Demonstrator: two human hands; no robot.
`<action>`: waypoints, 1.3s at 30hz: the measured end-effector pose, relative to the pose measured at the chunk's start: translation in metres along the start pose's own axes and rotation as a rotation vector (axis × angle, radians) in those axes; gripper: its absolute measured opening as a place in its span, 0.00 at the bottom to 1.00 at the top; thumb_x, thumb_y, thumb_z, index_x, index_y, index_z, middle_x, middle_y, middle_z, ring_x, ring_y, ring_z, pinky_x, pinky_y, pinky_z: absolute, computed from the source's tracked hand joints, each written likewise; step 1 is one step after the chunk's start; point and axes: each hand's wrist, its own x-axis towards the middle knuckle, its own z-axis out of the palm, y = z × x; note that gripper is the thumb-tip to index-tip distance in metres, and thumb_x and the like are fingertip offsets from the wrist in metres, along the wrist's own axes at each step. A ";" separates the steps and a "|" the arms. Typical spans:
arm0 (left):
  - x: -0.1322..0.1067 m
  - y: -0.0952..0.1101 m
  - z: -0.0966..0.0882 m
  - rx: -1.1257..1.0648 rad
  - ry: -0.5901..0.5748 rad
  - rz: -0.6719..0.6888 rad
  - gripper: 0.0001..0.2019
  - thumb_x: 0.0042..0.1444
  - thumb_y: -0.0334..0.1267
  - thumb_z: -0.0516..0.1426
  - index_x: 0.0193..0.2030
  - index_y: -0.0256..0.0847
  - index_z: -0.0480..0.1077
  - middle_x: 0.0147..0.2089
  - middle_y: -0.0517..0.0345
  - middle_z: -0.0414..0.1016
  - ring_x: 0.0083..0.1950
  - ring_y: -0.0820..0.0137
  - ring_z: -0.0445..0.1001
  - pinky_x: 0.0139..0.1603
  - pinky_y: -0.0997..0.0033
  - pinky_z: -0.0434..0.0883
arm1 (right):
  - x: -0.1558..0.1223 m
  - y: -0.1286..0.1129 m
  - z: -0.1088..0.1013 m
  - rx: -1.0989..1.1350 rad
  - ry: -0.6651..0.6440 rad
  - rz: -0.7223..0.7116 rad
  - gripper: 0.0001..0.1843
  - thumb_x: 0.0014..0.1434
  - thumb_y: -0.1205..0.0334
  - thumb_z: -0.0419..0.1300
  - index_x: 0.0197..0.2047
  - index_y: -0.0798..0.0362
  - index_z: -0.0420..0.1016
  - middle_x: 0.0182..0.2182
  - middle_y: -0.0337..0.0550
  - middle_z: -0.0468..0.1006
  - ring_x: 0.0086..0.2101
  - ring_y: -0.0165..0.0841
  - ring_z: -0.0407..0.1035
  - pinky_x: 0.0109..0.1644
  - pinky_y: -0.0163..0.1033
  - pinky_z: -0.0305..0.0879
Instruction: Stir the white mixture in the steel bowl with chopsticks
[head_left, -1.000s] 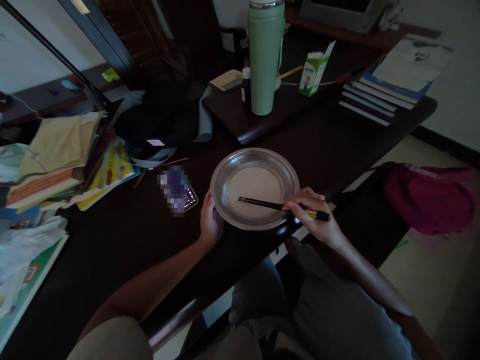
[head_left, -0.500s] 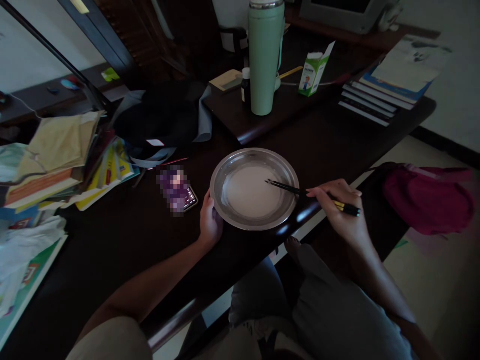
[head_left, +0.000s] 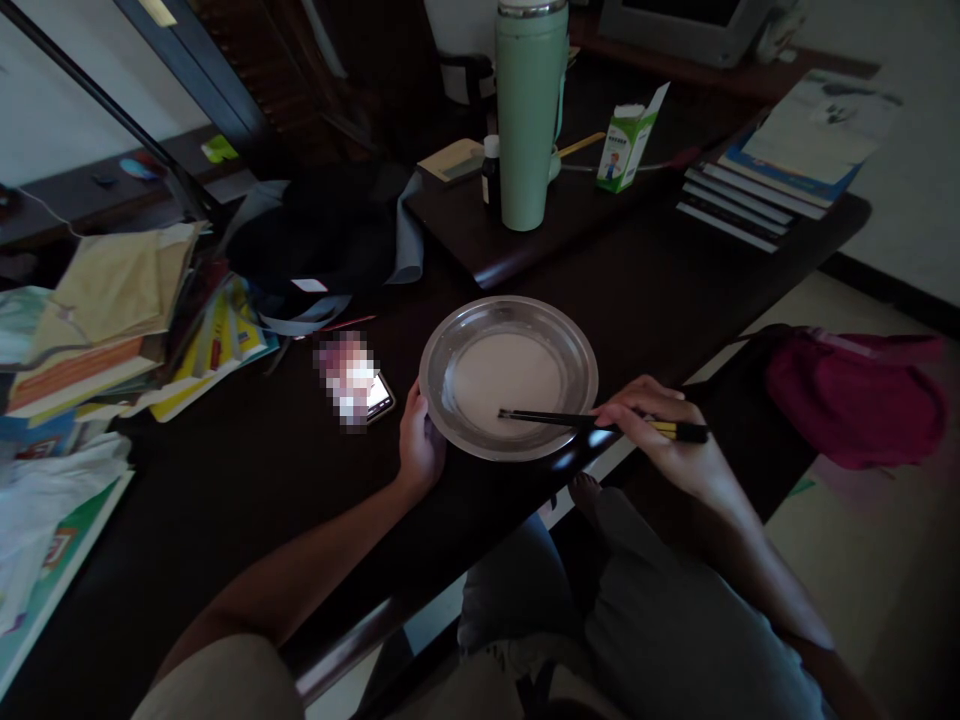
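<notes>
A round metal bowl [head_left: 581, 350] stands on the dark table in front of me, with a pale, whitish mixture [head_left: 510, 375] in its bottom. My left hand [head_left: 420, 440] grips the bowl's left rim, thumb at the edge and the other fingers hidden beneath it. In my right hand [head_left: 660, 425] is a pair of black chopsticks [head_left: 551, 417] with yellow bands near the back end. Their tips reach over the near right rim and touch the mixture toward the front of the bowl.
A phone [head_left: 379, 398] with a lit screen lies left of the bowl. Behind stand a green tumbler [head_left: 525, 130], a small dark bottle [head_left: 491, 178] and a green-white box [head_left: 624, 150]. Books [head_left: 765, 200] are stacked at the right, papers [head_left: 112, 290] at the left. A black bag [head_left: 315, 235] lies behind the phone.
My right hand has shifted slightly left and toward me. The chopstick tips have swept from the far right of the mixture to its near side. My left hand and the bowl stay put.
</notes>
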 end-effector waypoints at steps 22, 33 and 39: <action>0.001 -0.006 -0.002 -0.006 0.040 -0.003 0.23 0.61 0.55 0.68 0.59 0.49 0.81 0.58 0.52 0.86 0.61 0.54 0.84 0.64 0.52 0.79 | 0.001 0.008 -0.016 -0.074 0.217 -0.009 0.15 0.70 0.54 0.64 0.31 0.42 0.86 0.32 0.41 0.87 0.36 0.41 0.78 0.44 0.51 0.68; -0.001 -0.002 0.005 -0.023 0.033 -0.005 0.23 0.60 0.55 0.70 0.58 0.48 0.82 0.57 0.53 0.87 0.62 0.54 0.83 0.67 0.52 0.78 | 0.008 0.014 0.024 0.002 0.017 -0.086 0.20 0.73 0.45 0.61 0.33 0.41 0.87 0.33 0.39 0.89 0.38 0.41 0.79 0.48 0.52 0.67; -0.003 0.001 0.004 -0.008 0.032 -0.005 0.24 0.61 0.55 0.69 0.59 0.48 0.82 0.58 0.53 0.87 0.62 0.54 0.83 0.67 0.53 0.78 | 0.017 0.022 0.041 -0.122 0.144 -0.122 0.22 0.76 0.44 0.57 0.35 0.42 0.86 0.38 0.40 0.91 0.42 0.42 0.79 0.52 0.54 0.63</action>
